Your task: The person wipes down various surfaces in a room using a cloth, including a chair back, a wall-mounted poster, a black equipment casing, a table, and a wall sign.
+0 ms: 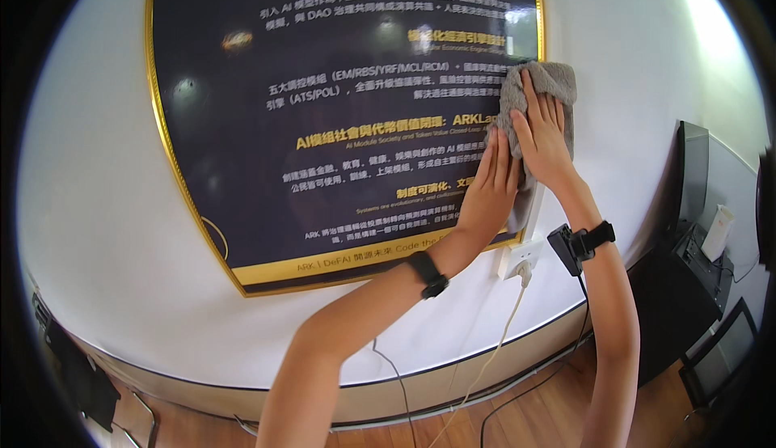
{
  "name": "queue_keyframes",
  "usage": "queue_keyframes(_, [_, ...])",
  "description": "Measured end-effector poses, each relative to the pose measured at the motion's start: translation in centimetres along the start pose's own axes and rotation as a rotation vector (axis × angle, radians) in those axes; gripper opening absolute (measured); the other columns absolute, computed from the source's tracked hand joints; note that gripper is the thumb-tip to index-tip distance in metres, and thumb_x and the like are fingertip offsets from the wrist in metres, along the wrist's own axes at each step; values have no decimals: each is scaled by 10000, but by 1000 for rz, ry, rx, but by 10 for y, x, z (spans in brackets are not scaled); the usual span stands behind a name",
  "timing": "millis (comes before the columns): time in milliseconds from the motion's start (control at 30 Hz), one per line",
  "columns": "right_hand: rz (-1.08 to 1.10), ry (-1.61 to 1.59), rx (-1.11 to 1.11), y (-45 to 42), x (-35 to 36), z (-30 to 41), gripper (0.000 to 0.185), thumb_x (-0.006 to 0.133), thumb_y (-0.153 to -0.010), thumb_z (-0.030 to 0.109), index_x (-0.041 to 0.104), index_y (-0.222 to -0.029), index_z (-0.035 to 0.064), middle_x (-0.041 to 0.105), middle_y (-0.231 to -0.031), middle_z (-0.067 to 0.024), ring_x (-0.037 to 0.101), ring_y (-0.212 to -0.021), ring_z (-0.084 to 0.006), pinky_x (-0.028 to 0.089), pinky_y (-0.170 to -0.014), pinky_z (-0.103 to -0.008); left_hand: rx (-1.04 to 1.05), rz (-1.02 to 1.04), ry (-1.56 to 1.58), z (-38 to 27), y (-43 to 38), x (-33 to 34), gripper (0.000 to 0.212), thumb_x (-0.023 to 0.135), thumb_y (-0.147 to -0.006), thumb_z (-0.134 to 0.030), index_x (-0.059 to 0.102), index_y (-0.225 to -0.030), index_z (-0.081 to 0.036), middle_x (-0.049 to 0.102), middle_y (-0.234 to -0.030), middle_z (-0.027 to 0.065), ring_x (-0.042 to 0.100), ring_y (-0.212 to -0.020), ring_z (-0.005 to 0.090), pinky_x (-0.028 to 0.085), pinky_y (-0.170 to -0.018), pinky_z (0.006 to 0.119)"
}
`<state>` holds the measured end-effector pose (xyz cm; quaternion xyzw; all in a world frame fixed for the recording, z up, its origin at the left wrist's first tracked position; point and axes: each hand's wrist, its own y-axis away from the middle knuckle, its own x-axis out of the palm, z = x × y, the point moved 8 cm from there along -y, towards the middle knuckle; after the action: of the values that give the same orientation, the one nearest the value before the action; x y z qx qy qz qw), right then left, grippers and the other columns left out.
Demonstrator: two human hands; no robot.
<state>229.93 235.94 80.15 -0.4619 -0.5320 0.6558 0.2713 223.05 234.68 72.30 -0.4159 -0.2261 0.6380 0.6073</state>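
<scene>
A framed dark poster (339,108) with a gold frame edge (159,105) is on the white wall and bears writing. Over the right border of its frame lies a folded grey cloth (559,75), which hangs down past the lower fingers. My right hand (541,142) presses flat on the cloth, fingers pointing upward. Just below and to the left, my left hand (492,188) has its fingertips against the cloth's left side and its palm over the poster. A black band (429,275) circles the left wrist; another band (597,239) with a black box is on the right.
Below the poster's lower right corner, a white wall socket (522,255) holds a plug with a pale cable (506,333). Dark cables run down to the wooden floor (545,411). At right stand a black desk (667,320), a monitor (691,172) and a chair (721,357).
</scene>
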Motion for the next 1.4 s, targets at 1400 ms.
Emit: queue_keyframes(1400, [-16,-542,-547,10,0,340,611,565,-765,255,390,-1338,132,589,-1006,-106,558,-934,-258,402,-903,-363,-37,256,192,156,236,-124,347,585,-696,-170,592,-1024,-57,522,-1115,124,414,-1124,342,327,-912,459])
